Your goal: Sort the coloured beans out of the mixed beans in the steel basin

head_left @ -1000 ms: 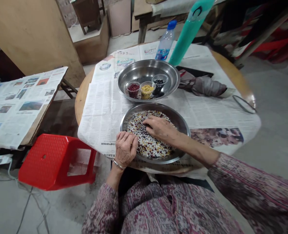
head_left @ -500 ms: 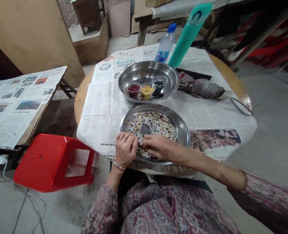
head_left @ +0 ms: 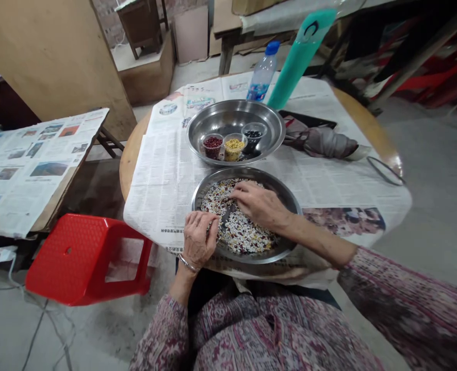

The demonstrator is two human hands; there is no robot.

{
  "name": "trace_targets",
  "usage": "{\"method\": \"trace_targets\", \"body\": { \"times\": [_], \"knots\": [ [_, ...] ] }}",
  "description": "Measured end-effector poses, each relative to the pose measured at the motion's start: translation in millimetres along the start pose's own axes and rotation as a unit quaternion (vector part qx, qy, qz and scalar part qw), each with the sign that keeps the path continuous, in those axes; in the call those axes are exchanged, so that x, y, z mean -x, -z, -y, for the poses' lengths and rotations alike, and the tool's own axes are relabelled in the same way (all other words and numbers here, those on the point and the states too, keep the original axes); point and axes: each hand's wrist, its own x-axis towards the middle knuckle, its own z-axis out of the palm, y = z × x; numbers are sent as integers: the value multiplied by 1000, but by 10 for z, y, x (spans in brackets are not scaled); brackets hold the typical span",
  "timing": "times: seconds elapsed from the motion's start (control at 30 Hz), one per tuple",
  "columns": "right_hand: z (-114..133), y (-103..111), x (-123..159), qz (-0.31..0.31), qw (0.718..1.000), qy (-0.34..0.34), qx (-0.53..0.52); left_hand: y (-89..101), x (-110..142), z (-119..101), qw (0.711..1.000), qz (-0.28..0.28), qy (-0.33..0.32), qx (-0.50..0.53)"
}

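A wide steel basin (head_left: 292,244) in front of me holds mixed white, yellow, dark red and black grains and beans (head_left: 247,230). My left hand (head_left: 199,237) is closed on the left front rim of this basin. Over the far half of the grains, my right hand (head_left: 260,204) reaches in with its fingers drawn together; whatever lies between the fingertips is hidden. Behind stands a second steel basin (head_left: 228,114) with three clear cups in it: dark red beans (head_left: 213,147), yellow beans (head_left: 234,147) and black beans (head_left: 253,136).
Newspaper (head_left: 154,170) covers the round table. At the back stand a water bottle (head_left: 262,74) and a tall teal container (head_left: 302,59). A folded grey umbrella (head_left: 325,142) lies at right. A red stool (head_left: 81,257) and another newspaper-covered table (head_left: 38,165) are at left.
My right hand has moved from the near edge of the front basin to its far middle. The grains now lie heaped nearer me. My left hand stays at the rim.
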Motion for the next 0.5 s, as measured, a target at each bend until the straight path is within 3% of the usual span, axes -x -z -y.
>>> {"method": "trace_targets", "body": {
  "times": [0.13, 0.23, 0.4, 0.5],
  "knots": [
    [-120, 13, -109, -33, 996, -86, 1, 0, -6, 4, 1000, -3, -5, -3],
    [-16, -55, -249, -12, 995, -96, 1, 2, -13, 4, 1000, -1, -6, -8],
    [303, -143, -416, 42, 998, -4, -37, 6, -19, 2, 1000, -7, -11, -5],
    [372, -101, -351, 101, 990, 69, -67, 2, -12, 8, 1000, -20, -14, 1]
  ]
}}
